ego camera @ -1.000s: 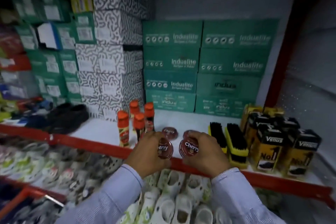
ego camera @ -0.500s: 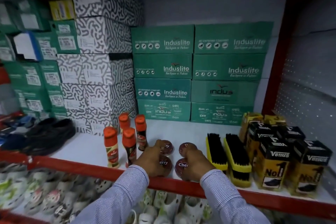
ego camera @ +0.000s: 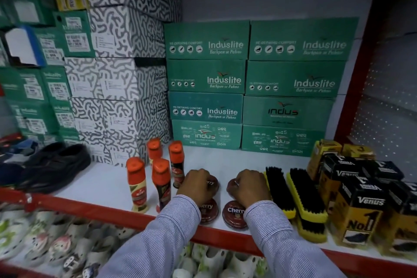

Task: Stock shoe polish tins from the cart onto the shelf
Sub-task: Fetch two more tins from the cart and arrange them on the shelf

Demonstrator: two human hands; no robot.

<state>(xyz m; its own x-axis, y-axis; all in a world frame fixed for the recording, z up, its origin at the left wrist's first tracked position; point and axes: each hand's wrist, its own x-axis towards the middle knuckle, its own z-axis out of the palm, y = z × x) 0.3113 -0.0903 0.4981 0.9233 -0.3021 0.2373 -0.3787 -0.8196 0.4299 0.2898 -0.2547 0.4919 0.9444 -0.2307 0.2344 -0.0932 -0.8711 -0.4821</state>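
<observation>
Two dark red round "Cherry" shoe polish tins lie flat at the front of the white shelf (ego camera: 101, 187): the front left tin (ego camera: 209, 211) and the front right tin (ego camera: 233, 212), both free of my hands. Behind them sit two more tins. My left hand (ego camera: 195, 185) is curled over the back left tin (ego camera: 213, 184), whose lid partly shows. My right hand (ego camera: 248, 187) is curled over the back right tin (ego camera: 231, 185), which is almost fully hidden. The cart is out of view.
Orange-capped polish bottles (ego camera: 136, 184) stand just left of my left hand. Yellow-backed brushes (ego camera: 304, 196) lie just right of my right hand, with Venus boxes (ego camera: 361, 205) beyond. Green shoe boxes (ego camera: 207, 79) and patterned boxes (ego camera: 117, 74) fill the back. Black shoes (ego camera: 52, 165) sit far left.
Both hands lowered the two tins they carried onto the shelf's front, let go, and moved back over the rear pair of tins. The camera moved closer.
</observation>
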